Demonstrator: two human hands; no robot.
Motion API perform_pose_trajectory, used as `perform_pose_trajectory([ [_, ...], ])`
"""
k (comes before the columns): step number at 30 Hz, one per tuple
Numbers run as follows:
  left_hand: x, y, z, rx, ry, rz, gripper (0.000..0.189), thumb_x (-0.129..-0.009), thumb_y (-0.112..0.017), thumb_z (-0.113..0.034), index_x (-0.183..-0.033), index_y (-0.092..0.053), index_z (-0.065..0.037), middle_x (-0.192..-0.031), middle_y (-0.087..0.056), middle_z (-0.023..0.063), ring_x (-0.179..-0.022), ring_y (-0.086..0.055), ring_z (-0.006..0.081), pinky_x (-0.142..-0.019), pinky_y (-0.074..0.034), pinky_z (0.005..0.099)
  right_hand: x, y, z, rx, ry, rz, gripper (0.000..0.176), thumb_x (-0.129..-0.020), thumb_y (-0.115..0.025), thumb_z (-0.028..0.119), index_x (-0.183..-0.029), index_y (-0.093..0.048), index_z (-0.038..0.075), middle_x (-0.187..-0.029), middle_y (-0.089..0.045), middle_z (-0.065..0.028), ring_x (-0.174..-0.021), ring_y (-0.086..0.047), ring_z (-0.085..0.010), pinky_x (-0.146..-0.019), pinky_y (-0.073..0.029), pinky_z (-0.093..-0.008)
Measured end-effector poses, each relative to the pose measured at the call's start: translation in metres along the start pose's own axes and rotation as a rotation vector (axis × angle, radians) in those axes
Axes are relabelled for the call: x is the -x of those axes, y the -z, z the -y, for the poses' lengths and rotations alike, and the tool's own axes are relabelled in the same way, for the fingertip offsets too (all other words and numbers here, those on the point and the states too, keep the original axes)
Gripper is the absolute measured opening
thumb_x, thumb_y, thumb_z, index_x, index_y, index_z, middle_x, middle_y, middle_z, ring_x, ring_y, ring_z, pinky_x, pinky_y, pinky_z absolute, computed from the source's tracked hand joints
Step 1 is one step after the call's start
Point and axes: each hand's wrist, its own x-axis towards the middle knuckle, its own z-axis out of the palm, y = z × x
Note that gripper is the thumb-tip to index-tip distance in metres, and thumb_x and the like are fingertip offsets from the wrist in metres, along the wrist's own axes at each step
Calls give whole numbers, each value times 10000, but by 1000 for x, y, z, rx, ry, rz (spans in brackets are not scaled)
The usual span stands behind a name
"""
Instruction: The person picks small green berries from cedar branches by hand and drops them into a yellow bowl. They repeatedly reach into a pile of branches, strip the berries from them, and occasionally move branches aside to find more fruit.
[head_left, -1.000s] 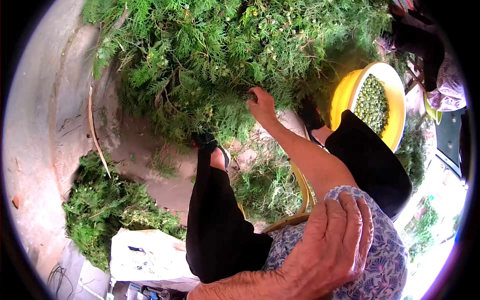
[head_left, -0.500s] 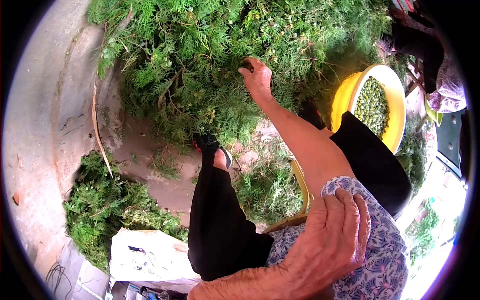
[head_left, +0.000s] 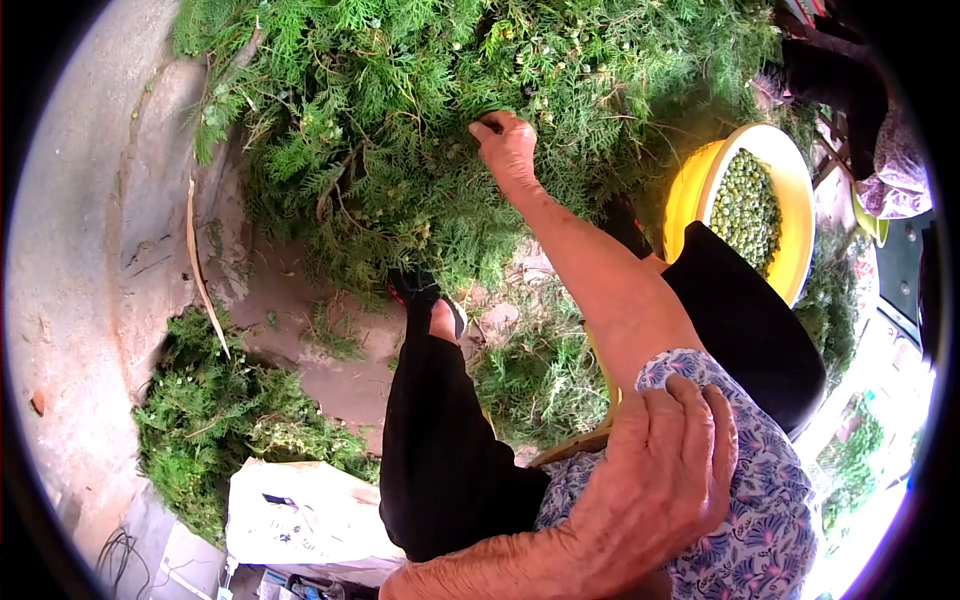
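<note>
My right hand (head_left: 507, 157) reaches into a large heap of green conifer branches (head_left: 380, 130). Its fingers are pinched together against the foliage, and whatever is between the fingertips is too small to make out. Close to the camera, my left hand (head_left: 650, 470) crosses my body beside the floral sleeve (head_left: 745, 440) of my right arm. Those fingers are curled and lie close together, with the palm hidden from view. To the right of the heap, a yellow basin (head_left: 687, 190) holds many small round green cones (head_left: 745, 210).
Black-trousered legs (head_left: 430, 440) stretch toward the heap. Cut greenery (head_left: 540, 380) lies between them, and another pile (head_left: 210, 410) sits at lower left near a white box (head_left: 300, 510). A long stick (head_left: 195, 255) lies alongside. Another person's patterned clothing (head_left: 900, 170) shows at upper right.
My right hand has shifted slightly left along the foliage, its fingers still pinched. My left hand stays nearly where it was.
</note>
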Motion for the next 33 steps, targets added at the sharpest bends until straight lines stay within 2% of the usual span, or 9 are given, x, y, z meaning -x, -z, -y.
perform_pose_trajectory([
  [2,-1,-2,-1,-58,22,-25,349,-640,-544,-80,-912,-563,138,-846,-544,260,-747,-547,314,-644,-472,382,8,10,15,-339,-212,97,162,-753,-638,103,-854,-595,-16,-622,-578,-79,-490,-520,-144,-462,-417,-272],
  [9,2,-3,0,-41,-32,-48,341,-647,-539,-79,-911,-565,135,-812,-537,237,-738,-538,307,-637,-460,375,33,43,-2,-691,-502,312,108,-775,-588,82,-756,-544,-15,-624,-556,-89,-486,-533,-151,-413,-393,-269],
  [11,-4,16,3,53,-10,371,341,-761,-477,-120,-1001,-554,110,-923,-564,231,-818,-558,281,-725,-459,356,37,42,-11,-680,-481,301,136,-780,-587,117,-776,-554,-15,-636,-573,-111,-494,-526,-174,-448,-414,-277],
  [13,-8,24,5,59,2,379,342,-762,-478,-122,-999,-551,113,-921,-562,230,-819,-556,278,-724,-457,353,39,43,-16,-822,-517,308,143,-781,-580,115,-785,-553,-26,-667,-579,-118,-521,-546,-193,-442,-431,-290],
  [17,-10,24,4,50,14,381,351,-761,-483,-128,-998,-543,124,-918,-559,232,-815,-553,274,-726,-455,348,40,45,-25,-796,-581,415,121,-781,-558,100,-764,-536,-18,-676,-576,-123,-519,-541,-199,-419,-422,-293],
  [19,-7,20,3,64,19,381,352,-761,-484,-129,-997,-543,125,-917,-558,233,-815,-553,275,-726,-454,348,40,41,-33,-780,-594,369,124,-822,-506,102,-740,-497,10,-608,-507,-116,-470,-498,-205,-376,-357,-307],
  [23,-7,19,3,82,18,388,350,-762,-484,-129,-994,-543,126,-910,-556,236,-816,-553,278,-724,-454,348,35,47,-36,-648,-659,338,115,-784,-512,93,-697,-488,21,-614,-536,-125,-467,-510,-192,-385,-392,-288],
  [29,-9,24,5,64,32,380,340,-760,-489,-130,-994,-557,107,-909,-566,222,-827,-560,287,-728,-454,361,57,50,-42,-626,-643,369,161,-815,-576,150,-755,-516,13,-588,-506,-95,-421,-482,-158,-352,-339,-284],
  [33,-8,26,7,44,27,376,334,-762,-489,-133,-992,-563,97,-905,-572,214,-823,-566,283,-733,-453,368,79,37,-3,-736,-700,435,108,-789,-611,78,-822,-581,-21,-701,-583,-88,-529,-561,-149,-435,-454,-261],
])
